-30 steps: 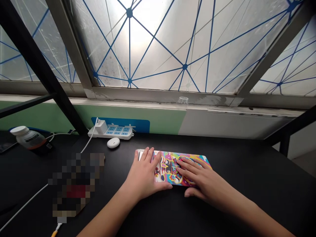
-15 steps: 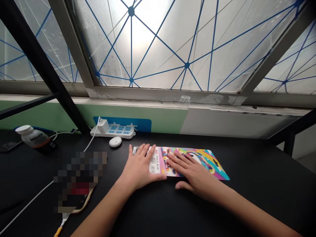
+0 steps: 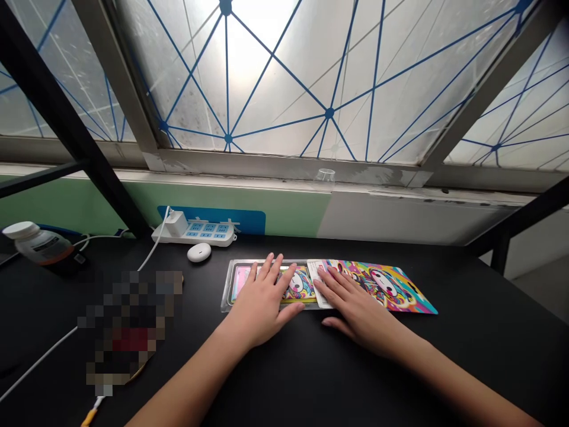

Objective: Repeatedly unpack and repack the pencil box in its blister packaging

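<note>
A clear plastic blister tray [image 3: 227,287] lies flat on the black desk, with a pink piece [image 3: 241,277] and a colourful cartoon-printed piece [image 3: 300,286] inside it. My left hand [image 3: 263,299] rests palm down over the tray, fingers spread, covering its middle. To the right, a bright cartoon-printed backing card [image 3: 406,290] overlaps the tray's right end and reaches well past it. Flat on this card lies my right hand [image 3: 351,301], fingers stretched out and thumb apart. Neither hand is wrapped around anything.
A white power strip [image 3: 208,232] with a plugged-in charger stands by the wall, a round white case [image 3: 198,252] before it. At left are a white-capped bottle [image 3: 38,244], cables and a blurred-out object [image 3: 131,332]. A clear cup [image 3: 325,175] stands on the sill.
The printed card has slid right under my right hand, uncovering much of the plastic tray and its contents. My left hand stays on the tray. The view has shifted slightly right.
</note>
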Demonstrator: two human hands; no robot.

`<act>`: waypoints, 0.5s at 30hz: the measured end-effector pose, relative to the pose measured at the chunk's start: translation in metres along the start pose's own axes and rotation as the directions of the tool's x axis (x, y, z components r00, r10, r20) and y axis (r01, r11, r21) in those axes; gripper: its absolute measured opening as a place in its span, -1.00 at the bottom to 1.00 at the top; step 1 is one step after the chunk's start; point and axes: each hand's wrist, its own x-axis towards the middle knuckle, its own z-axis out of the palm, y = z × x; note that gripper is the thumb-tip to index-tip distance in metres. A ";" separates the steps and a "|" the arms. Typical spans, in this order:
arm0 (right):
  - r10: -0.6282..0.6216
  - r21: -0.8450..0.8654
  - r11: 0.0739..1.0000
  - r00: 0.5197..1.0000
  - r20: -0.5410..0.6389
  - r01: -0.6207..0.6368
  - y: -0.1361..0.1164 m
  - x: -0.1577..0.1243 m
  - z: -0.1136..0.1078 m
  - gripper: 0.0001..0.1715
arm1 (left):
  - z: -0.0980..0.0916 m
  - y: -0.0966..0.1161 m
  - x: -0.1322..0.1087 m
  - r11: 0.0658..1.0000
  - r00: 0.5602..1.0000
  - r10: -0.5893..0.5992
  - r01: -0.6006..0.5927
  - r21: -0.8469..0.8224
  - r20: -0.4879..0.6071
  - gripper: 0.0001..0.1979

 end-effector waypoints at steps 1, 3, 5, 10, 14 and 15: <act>-0.006 0.001 1.000 1.000 -0.007 0.006 -0.004 0.007 0.003 -0.17 | 0.002 -0.003 0.001 1.000 1.000 -0.017 0.017 0.004 0.021 -0.29; -0.012 0.008 1.000 1.000 -0.019 0.012 -0.008 0.016 0.008 -0.22 | 0.001 -0.014 0.000 0.998 0.996 -0.058 0.059 0.000 0.061 -0.36; -0.024 0.017 1.000 1.000 -0.019 0.024 -0.006 0.017 0.012 -0.26 | -0.004 -0.027 -0.003 0.996 0.993 -0.088 0.090 -0.021 0.083 -0.43; 0.000 0.031 1.000 0.999 -0.044 0.001 0.027 -0.011 0.007 -0.21 | -0.015 -0.042 -0.010 0.992 0.989 -0.104 0.111 -0.068 0.105 -0.45; 0.083 0.044 0.996 0.980 -0.183 -0.076 0.047 -0.039 -0.026 -0.14 | -0.011 -0.044 -0.005 0.989 0.991 -0.112 0.118 -0.088 0.075 -0.46; 0.102 0.044 0.995 0.970 -0.222 -0.094 0.044 -0.041 -0.037 -0.14 | -0.009 -0.045 -0.003 0.988 0.991 -0.118 0.124 -0.093 0.060 -0.46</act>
